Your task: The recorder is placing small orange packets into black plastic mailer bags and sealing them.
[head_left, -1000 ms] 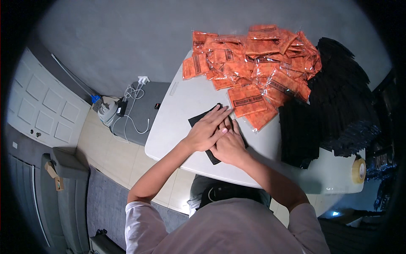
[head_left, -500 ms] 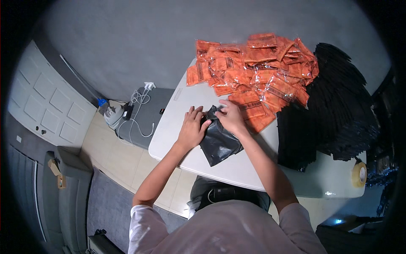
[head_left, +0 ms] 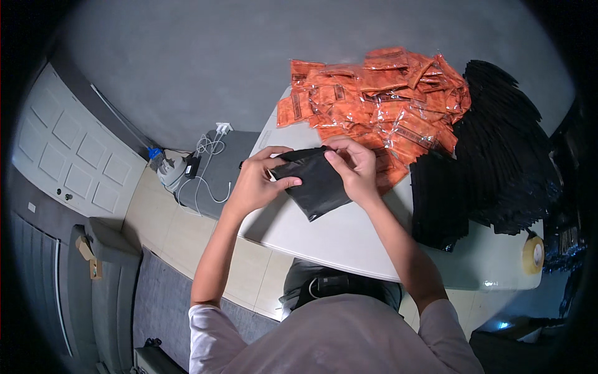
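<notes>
A black plastic bag [head_left: 317, 187] hangs between my two hands, lifted above the white table's near left part. My left hand [head_left: 258, 181] pinches its left upper corner, thumb on the near face. At the right upper corner, my right hand [head_left: 355, 165] grips the edge between thumb and fingers. The bag's top edge runs between my hands, and its lower corner points toward me. Whether anything lies inside cannot be seen. Just beyond my right hand spreads a heap of orange packets in clear wrapping [head_left: 374, 93].
Stacks of flat black bags [head_left: 498, 143] cover the table's right side, with a smaller stack [head_left: 439, 199] nearer me. A roll of clear tape [head_left: 532, 254] sits at the right edge of the white table [head_left: 324, 243]. Cables [head_left: 208, 149] lie on a grey surface at left.
The black bag has come up off the table and is stretched between my hands. My left hand has moved left, and my right hand has shifted right, to the opposite top corner.
</notes>
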`<act>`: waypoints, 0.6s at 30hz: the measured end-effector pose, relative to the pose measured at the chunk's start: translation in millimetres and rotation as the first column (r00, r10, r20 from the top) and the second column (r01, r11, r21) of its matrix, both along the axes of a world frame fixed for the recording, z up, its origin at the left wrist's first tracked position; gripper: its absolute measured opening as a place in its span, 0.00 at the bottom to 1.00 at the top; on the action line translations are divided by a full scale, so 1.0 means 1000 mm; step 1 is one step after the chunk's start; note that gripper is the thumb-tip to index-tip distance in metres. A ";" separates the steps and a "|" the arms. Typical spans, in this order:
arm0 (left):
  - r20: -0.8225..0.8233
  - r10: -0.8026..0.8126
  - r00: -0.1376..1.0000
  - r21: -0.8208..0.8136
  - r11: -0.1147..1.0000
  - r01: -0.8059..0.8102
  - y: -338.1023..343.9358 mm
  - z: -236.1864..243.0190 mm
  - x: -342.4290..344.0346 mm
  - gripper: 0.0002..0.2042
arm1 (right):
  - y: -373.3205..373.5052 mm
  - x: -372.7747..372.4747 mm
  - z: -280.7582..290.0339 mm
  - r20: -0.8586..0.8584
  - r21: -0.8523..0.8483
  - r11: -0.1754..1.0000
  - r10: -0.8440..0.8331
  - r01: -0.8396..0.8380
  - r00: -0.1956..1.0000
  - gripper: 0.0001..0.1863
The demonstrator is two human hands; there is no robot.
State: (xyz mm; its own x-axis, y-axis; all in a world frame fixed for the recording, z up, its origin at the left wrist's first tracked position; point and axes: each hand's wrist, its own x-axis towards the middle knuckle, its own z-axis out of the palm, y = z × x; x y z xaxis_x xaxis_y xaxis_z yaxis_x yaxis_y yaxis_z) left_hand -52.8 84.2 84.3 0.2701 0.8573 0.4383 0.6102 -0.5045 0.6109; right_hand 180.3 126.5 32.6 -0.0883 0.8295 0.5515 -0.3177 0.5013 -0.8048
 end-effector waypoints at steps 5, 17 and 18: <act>-0.075 -0.007 0.997 -0.014 1.000 0.006 -0.015 0.033 0.004 0.16 | -0.008 0.008 0.014 -0.073 0.021 0.999 0.043 -0.041 0.996 0.07; -0.229 0.114 0.967 0.072 0.992 -0.100 -0.033 0.060 0.012 0.18 | -0.030 0.006 0.041 0.039 -0.037 0.997 -0.068 0.069 0.997 0.07; -0.193 0.095 0.977 0.133 0.989 -0.070 -0.034 0.057 0.014 0.18 | -0.028 0.006 0.039 0.084 -0.053 0.997 -0.054 0.059 0.995 0.07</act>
